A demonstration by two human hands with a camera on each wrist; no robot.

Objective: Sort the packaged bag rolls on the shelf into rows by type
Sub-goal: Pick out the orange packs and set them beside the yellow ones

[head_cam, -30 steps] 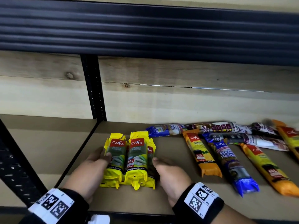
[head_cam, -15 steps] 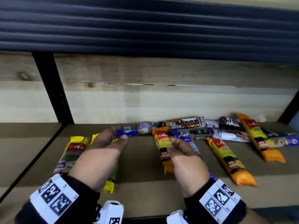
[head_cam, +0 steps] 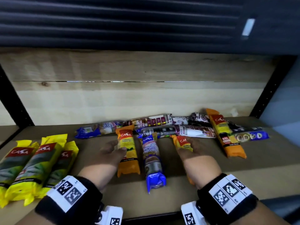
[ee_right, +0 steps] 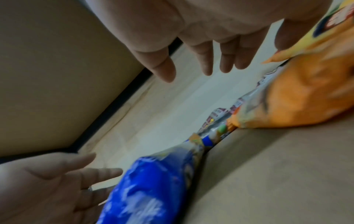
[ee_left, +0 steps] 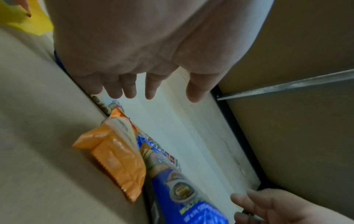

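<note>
Three yellow packs (head_cam: 32, 166) lie side by side at the shelf's left. To their right an orange pack (head_cam: 128, 159), a blue pack (head_cam: 153, 161) and a second orange pack (head_cam: 182, 142) lie lengthwise. My left hand (head_cam: 114, 151) reaches to the first orange pack's left edge with straight fingers (ee_left: 151, 89), holding nothing; the pack (ee_left: 114, 163) lies below them. My right hand (head_cam: 190, 146) hovers over the second orange pack (ee_right: 306, 94), its fingers (ee_right: 206, 60) spread and empty. I cannot tell whether either hand touches a pack.
A jumble of mixed rolls (head_cam: 164, 125) lies along the wooden back wall, with a third orange pack (head_cam: 226, 137) across its right end. Black uprights (head_cam: 11, 101) frame the shelf bay. The brown shelf board (head_cam: 259, 174) shows bare at the front right.
Both hands have left the yellow packs and moved right to the orange packs on either side of the blue one. The view has swung right with them.
</note>
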